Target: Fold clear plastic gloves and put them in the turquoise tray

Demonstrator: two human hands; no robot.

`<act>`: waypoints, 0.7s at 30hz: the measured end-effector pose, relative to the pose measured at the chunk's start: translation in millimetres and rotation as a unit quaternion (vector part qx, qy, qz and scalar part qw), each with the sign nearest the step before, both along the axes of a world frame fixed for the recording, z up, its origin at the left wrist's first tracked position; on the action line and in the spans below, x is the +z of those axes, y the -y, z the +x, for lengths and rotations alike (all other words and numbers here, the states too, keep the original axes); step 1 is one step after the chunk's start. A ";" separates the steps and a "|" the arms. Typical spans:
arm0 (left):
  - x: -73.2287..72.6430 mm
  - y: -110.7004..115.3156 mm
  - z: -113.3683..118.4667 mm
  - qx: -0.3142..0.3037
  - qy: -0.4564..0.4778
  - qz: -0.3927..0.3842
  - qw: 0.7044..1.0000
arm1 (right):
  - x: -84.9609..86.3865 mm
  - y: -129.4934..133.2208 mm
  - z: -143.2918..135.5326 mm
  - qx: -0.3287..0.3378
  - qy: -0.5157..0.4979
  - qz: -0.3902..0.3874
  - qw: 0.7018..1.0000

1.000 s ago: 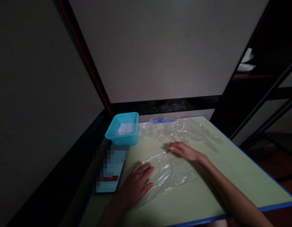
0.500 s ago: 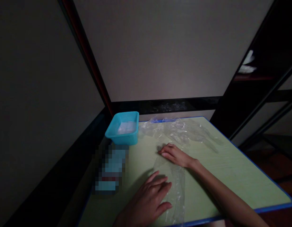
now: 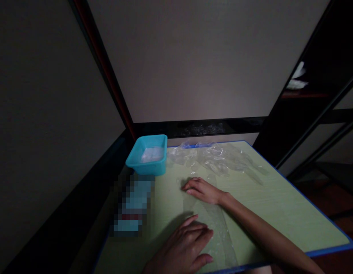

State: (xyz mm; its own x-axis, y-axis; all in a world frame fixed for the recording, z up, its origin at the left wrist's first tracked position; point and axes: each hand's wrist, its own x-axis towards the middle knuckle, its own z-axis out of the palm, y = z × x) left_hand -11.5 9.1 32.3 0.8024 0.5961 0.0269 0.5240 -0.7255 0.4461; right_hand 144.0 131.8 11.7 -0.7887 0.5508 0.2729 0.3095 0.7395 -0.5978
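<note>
A clear, thin plastic bag [image 3: 222,236] lies flattened on the pale green table [image 3: 279,213], reaching down to the near edge. My left hand [image 3: 187,241] rests on its left side, fingers spread. Farther up, my right hand [image 3: 202,189] lies across the upper part of the same plastic, its fingers bent together and pointing left; whether they pinch the film is too small to tell. Behind my hands, more crumpled clear plastic [image 3: 219,158] is spread along the far side of the table.
A turquoise basin [image 3: 149,167] with something whitish inside stands at the table's far left corner. Nearer along the left edge is a blurred-out bluish object [image 3: 136,201]. A pale panel wall rises behind; dark shelving is at the right.
My right hand has slid a little left and nearer. My left hand has shifted slightly right and down. The plastic beneath them looks flatter and more spread out.
</note>
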 end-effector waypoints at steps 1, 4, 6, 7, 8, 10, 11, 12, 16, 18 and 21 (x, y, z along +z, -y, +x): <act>-0.2 -0.3 0.4 0.000 0.000 -0.001 1.000 | -0.9 -5.3 -2.6 -0.002 -0.002 -0.006 1.000; -0.4 -1.4 0.2 -0.002 0.000 -0.002 1.000 | -2.2 -23.7 -13.2 -0.012 -0.011 -0.018 1.000; -0.7 -2.5 -1.6 0.001 0.002 -0.001 1.000 | 0.0 -35.0 -18.0 -0.018 -0.021 -0.033 0.999; -1.0 -3.2 -2.8 0.003 0.004 0.000 1.000 | 2.2 -39.5 -18.2 -0.022 -0.028 -0.044 0.998; -1.4 -3.9 -4.1 0.005 0.006 0.001 1.000 | 4.8 -43.2 -16.4 -0.027 -0.037 -0.058 0.997; -2.3 -5.5 -6.4 0.012 0.011 0.001 1.000 | 10.2 -47.5 -7.3 -0.041 -0.055 -0.093 0.993; -2.8 -6.3 -7.2 0.015 0.013 0.001 1.000 | 12.2 -48.2 -0.8 -0.049 -0.064 -0.116 0.990; -3.3 -7.1 -7.6 0.019 0.015 0.002 1.000 | 13.4 -48.2 6.2 -0.056 -0.072 -0.141 0.986; -4.1 -9.3 -7.0 0.026 0.026 0.006 0.999 | 8.7 -45.2 24.7 -0.069 -0.075 -0.248 0.963; -3.5 -9.6 -6.5 0.027 0.031 0.009 0.999 | 3.5 -46.2 25.3 -0.081 -0.078 -0.281 0.953; -2.1 -9.4 -6.7 0.026 0.036 0.014 0.999 | 0.9 -52.0 24.2 -0.123 -0.112 -0.290 0.942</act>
State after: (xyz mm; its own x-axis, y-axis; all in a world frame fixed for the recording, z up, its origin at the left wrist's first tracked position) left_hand -18.2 18.5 30.2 0.7658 0.6352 0.1004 0.5285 -0.7106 0.4645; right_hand 168.2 183.8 12.6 -0.5754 0.8177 0.0152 0.2465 0.1911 -0.9501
